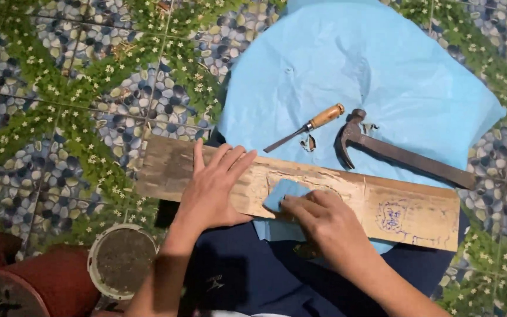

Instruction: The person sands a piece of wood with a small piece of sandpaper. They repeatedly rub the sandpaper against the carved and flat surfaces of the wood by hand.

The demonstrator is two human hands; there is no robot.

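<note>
A long wooden plank (418, 211) lies across my lap, with blue drawing marks near its right end. My left hand (212, 188) rests flat on the plank's left part, fingers spread, holding it down. My right hand (324, 226) presses a small blue piece of sandpaper (283, 192) against the plank's middle, fingers closed on it. Beyond the plank, on a light blue sheet (353, 64), lie a chisel (309, 126) with a wooden handle and a dark claw hammer (400, 154).
The floor is tiled with a pebble and green leaf pattern (60, 117). At the lower left stand a white pot (121, 261) filled with soil and red-brown clay pots (24, 282). My dark blue trousers (247, 282) show below the plank.
</note>
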